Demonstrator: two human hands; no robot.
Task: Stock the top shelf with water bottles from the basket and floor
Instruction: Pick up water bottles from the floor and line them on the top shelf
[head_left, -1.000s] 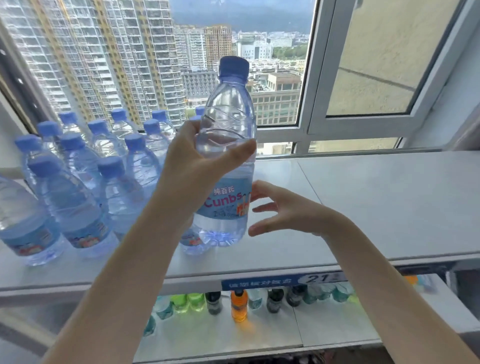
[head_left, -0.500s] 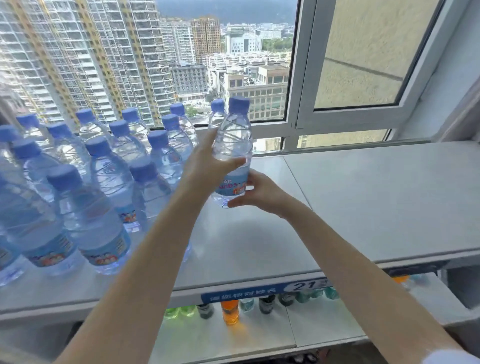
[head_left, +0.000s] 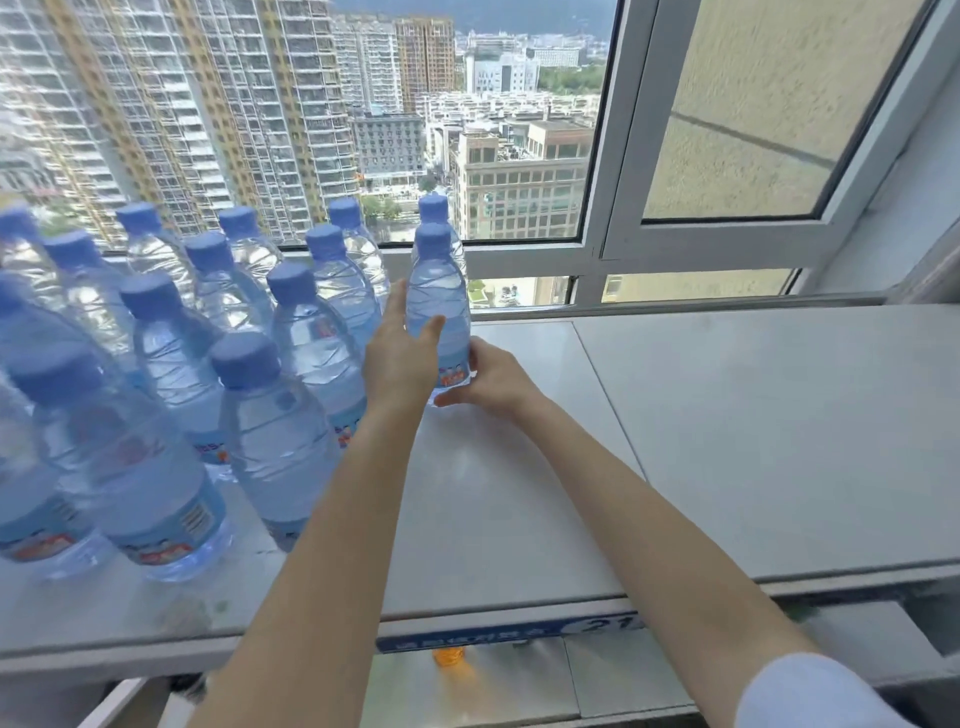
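Since the previous second we have moved the bottle (head_left: 439, 306) rearward; it now stands upright on the top shelf (head_left: 727, 415) beside the stocked bottles (head_left: 291, 395). The left hand (head_left: 402, 358) lies straight-fingered against it and the right hand (head_left: 493, 382) grips its base. This placement is nearly complete. Count: at least thirteen bottles, two hands

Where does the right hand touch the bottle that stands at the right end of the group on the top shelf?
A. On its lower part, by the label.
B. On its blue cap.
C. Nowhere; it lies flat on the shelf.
A: the right hand curls its fingers round the lower part of the bottle, right beside the label; the cap is bare.
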